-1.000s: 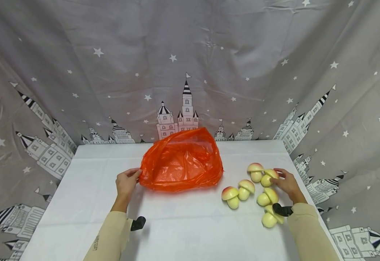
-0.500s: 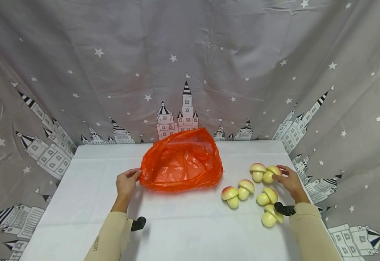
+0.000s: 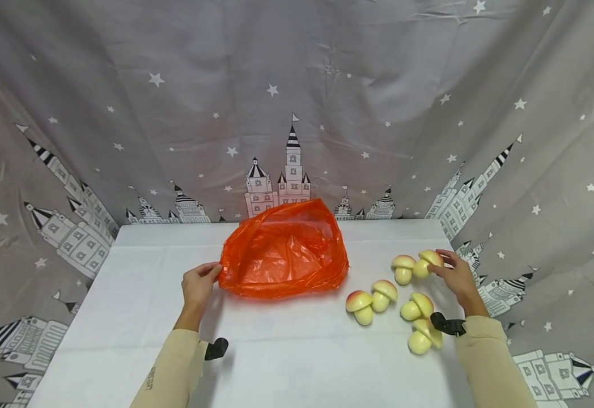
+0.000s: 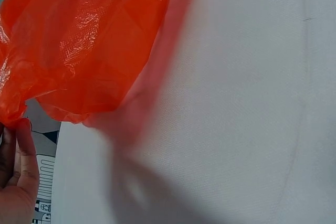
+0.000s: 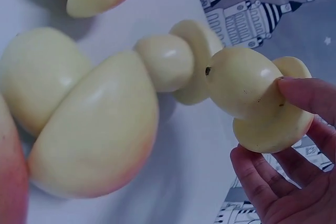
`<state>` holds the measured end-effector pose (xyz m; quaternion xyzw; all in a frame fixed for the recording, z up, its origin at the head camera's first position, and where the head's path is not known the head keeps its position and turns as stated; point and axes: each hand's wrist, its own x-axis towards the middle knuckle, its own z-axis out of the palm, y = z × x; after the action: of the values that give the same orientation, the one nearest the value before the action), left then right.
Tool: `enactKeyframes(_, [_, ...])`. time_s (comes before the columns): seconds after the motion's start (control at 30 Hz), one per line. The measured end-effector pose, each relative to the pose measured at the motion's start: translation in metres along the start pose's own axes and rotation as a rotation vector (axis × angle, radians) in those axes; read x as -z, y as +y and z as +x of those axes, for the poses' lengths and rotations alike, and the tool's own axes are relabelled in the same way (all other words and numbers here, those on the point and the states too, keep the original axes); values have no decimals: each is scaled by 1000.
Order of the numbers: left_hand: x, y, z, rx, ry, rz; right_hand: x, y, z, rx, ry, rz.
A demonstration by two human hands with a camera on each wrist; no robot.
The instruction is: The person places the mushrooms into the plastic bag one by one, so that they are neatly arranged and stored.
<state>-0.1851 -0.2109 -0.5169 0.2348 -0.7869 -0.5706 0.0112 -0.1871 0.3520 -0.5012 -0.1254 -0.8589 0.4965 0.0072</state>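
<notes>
At the left side of an orange-red plastic bag [image 3: 289, 258], my left hand [image 3: 197, 286] pinches the rim between thumb and fingers. The bag's wide mouth faces me. In the left wrist view the fingertips [image 4: 23, 135] grip a gathered bit of the film. Over on the right, my right hand [image 3: 457, 277] holds a toy mushroom [image 3: 428, 263], yellow with a reddish tint on its cap. The right wrist view has this mushroom [image 5: 247, 82] between the thumb and the fingers, its stem turned toward the camera. Just left of it stands another mushroom [image 3: 403, 269].
Two mushrooms lie together nearer the bag, one [image 3: 360, 307] beside the other [image 3: 384, 294]. Two more, one [image 3: 416, 307] above the other [image 3: 424, 337], lie close to the right forearm. A white-covered table [image 3: 287, 362] carries everything, with a grey castle-print curtain [image 3: 297, 85] behind.
My right hand has moved slightly right and up with its mushroom. The neighbouring mushroom has shifted a little to the right as well. The left hand and bag have stayed put.
</notes>
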Motion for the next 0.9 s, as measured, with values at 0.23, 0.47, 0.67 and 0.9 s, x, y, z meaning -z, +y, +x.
enactKeyframes(0.23, [1,0,-1,-6,-2,-17,-4,-17,1,17,-11,-15])
enactKeyframes(0.47, [-1,0,0,-27,10,4,-14,-34,5,45,-37,17])
enactKeyframes(0.67, [-2,2,0,-25,6,-7,-24,-46,10,81,-56,70])
enactKeyframes(0.9, [-3,1,1,-30,10,-8,-36,-66,17,113,-71,146])
